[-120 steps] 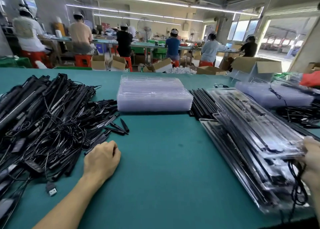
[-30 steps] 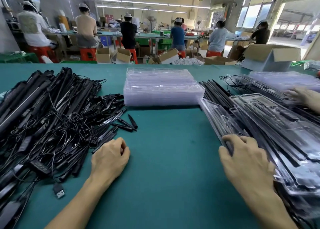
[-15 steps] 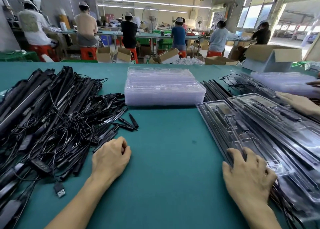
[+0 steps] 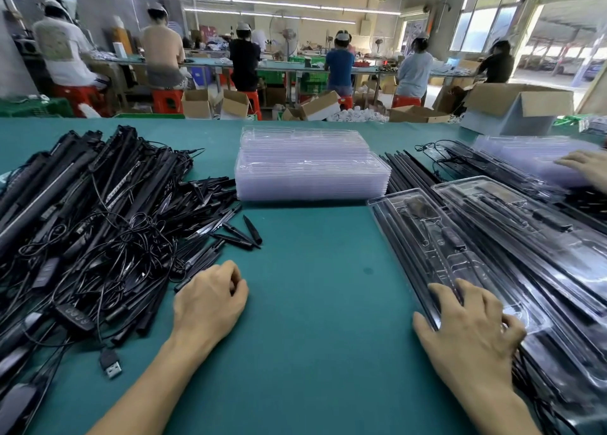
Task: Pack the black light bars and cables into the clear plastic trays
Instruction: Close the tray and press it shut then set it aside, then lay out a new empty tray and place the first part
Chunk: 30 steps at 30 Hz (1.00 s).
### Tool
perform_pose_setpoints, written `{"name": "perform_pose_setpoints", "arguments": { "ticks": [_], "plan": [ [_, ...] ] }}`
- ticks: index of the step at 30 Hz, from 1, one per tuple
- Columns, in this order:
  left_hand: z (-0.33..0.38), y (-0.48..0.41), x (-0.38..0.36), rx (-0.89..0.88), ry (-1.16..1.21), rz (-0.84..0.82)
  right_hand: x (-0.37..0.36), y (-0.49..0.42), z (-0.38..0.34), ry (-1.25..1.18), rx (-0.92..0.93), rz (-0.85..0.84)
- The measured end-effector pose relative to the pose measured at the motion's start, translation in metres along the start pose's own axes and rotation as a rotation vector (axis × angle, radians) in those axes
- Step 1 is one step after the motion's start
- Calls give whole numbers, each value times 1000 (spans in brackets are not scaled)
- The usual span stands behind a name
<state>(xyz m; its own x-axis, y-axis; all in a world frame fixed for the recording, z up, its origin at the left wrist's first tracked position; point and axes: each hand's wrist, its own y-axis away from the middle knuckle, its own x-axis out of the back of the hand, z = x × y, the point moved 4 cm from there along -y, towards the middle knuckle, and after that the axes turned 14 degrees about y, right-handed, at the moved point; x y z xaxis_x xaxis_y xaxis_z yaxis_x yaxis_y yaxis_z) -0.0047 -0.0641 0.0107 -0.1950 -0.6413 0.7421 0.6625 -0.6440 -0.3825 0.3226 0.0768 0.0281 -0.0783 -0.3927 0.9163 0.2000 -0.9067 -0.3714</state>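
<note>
Left hand: palm down on the green bench, fingers loosely curled, holding nothing, just right of the heap of black light bars and cables. Right hand: fingers spread flat, pressing the near end of a filled clear tray at right. Empty tray stack: far centre.

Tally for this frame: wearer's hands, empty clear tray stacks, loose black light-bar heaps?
Wearer's hands: 2, left hand, right hand
Stacks of empty clear plastic trays: 2
Heaps of loose black light bars and cables: 1
Total: 5
</note>
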Motion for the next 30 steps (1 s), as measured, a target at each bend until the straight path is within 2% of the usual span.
{"name": "perform_pose_setpoints", "arguments": {
  "ticks": [10,13,16,19,23,27,30],
  "plan": [
    [1,0,-1,-43,1,3,14,2,-18,-136,59,90],
    [4,-3,-4,-60,-17,-7,28,-13,-47,-241,153,155],
    [12,-17,-14,-52,-8,-74,35,-41,-95,-375,299,97],
    [25,-39,-24,1,117,-85,28,-72,-141,-443,388,-1],
    [33,-58,-35,45,340,-14,15,-120,-184,-553,441,-45],
    [23,-58,-46,88,414,7,27,-176,-221,-566,506,23],
    [18,-62,-51,150,452,6,39,-213,-248,-434,581,86]
  ]
}}
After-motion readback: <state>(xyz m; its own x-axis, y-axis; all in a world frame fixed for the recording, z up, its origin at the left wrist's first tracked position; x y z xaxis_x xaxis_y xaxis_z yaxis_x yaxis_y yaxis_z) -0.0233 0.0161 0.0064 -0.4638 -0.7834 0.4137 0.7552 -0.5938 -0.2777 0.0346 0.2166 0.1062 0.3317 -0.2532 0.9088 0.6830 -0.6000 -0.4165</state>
